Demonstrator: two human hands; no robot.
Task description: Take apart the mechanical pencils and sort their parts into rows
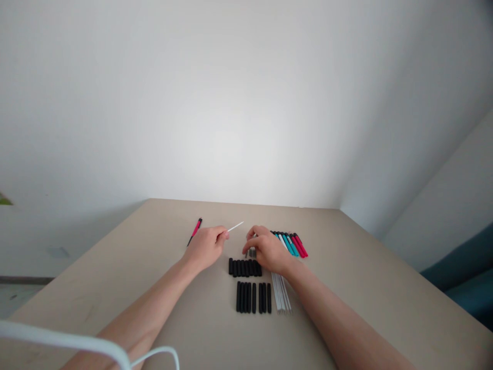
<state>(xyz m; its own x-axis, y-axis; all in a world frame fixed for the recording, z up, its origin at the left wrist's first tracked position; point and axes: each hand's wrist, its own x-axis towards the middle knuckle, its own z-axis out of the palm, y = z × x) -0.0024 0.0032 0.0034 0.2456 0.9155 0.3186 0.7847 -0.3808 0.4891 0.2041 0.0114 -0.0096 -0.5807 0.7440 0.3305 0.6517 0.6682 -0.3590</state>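
My left hand (pixel 206 247) is closed in a pinch on a thin white pen refill (pixel 235 226), whose tip points up and to the right. My right hand (pixel 268 250) hovers over a small group of metal springs (pixel 251 253), its curled fingers apart and partly covering them. Just below it lies a row of short black grips (pixel 245 268). Nearer to me is a row of longer black tubes (pixel 245 297). Several white refills (pixel 281 295) lie side by side under my right wrist.
Teal, white and red pen barrels (pixel 295 244) lie in a row beyond my right wrist. A red and black pen (pixel 195 230) rests left of my left hand. A white cable (pixel 115 349) crosses the lower left. The beige table (pixel 370 288) meets a white wall behind.
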